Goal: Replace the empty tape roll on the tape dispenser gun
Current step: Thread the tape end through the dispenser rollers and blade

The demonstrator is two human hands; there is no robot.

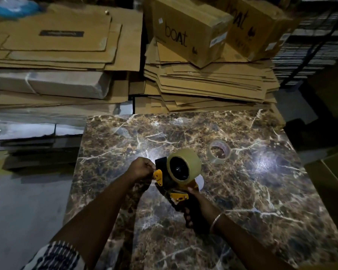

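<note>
Marble-patterned tabletop (242, 191), near-empty clear tape roll (220, 152) lying flat

I see a polished marble-look tabletop (242, 191), dark brown with white veins, glossy enough to throw two glare spots. The tape dispenser gun (176, 189) reads as matt black plastic with shiny yellow plastic parts. On it sits a full tape roll (185, 166), tan, smooth, slightly glossy film. At 2 o'clock from it lies a nearly spent roll (220, 152), clear shiny film over a pale core. At 12 o'clock are flattened cartons (213, 82), matt brown corrugated cardboard, rough edges. The printed box (187, 30) is the same matt board. A thin metal bangle (216, 221) glints. The sleeve (55, 256) is patterned woven cloth.
</note>
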